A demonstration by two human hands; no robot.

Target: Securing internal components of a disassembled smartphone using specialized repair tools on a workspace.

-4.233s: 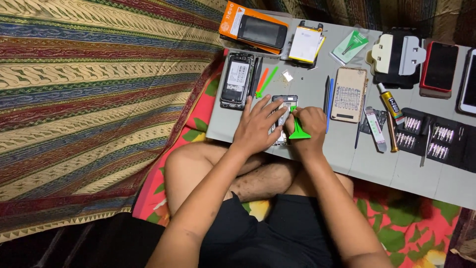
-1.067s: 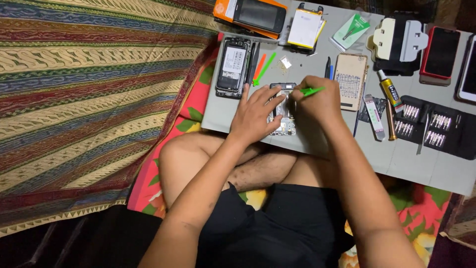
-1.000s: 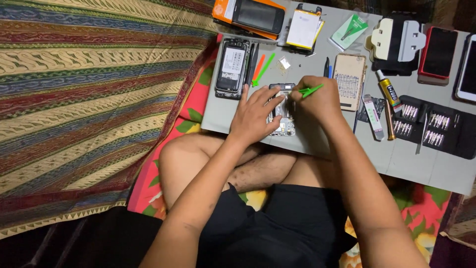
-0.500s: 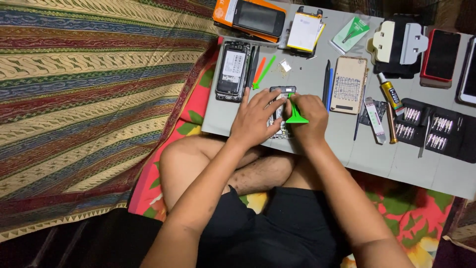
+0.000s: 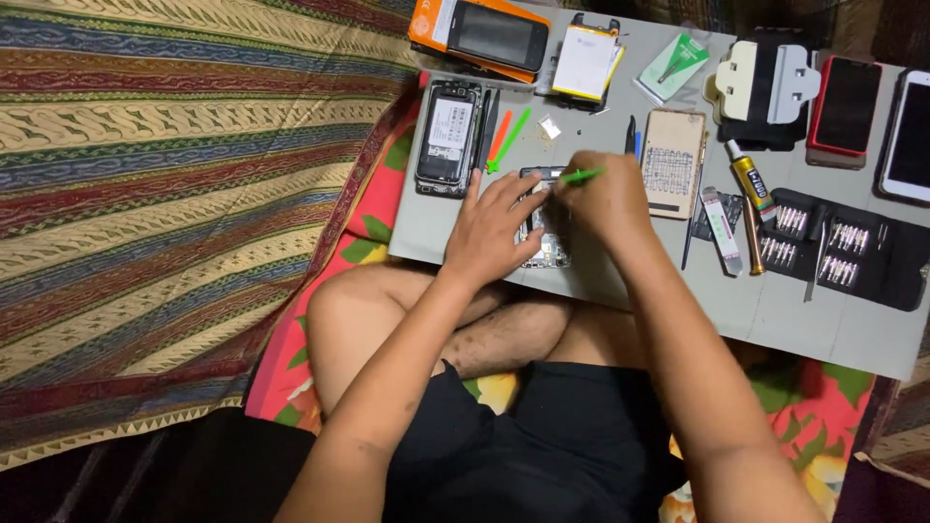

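A person seated cross-legged works on an opened phone (image 5: 544, 221) lying near the front edge of a grey counter (image 5: 678, 291), between the two hands. The left hand (image 5: 491, 230) lies flat across the phone's left side, fingers spread and pressing it down rather than closed around it. The right hand (image 5: 599, 199) pinches a slim green pry tool (image 5: 579, 175) in a closed grip; half a second ago the same hand held what looked like a green triangular pick at the phone's edge, and the thin tool now points left over the phone's upper end, which suggests the work has shifted from the side seam to a spot near the top. The phone shows its bare insides, metal frame and small parts exposed, though the hands cover much of it and the detail is hard to make out. Just beyond it lie a second opened handset (image 5: 449, 137), loose orange and green picks (image 5: 506, 138), a yellow-edged battery (image 5: 585, 62) and an orange box with a phone on it (image 5: 481, 35). To the right sit a tan card (image 5: 673, 162), a glue tube (image 5: 750, 183), a black case of screwdriver bits (image 5: 841, 250) and a red phone (image 5: 846, 108). Striped cloth (image 5: 174, 194) covers the floor to the left.
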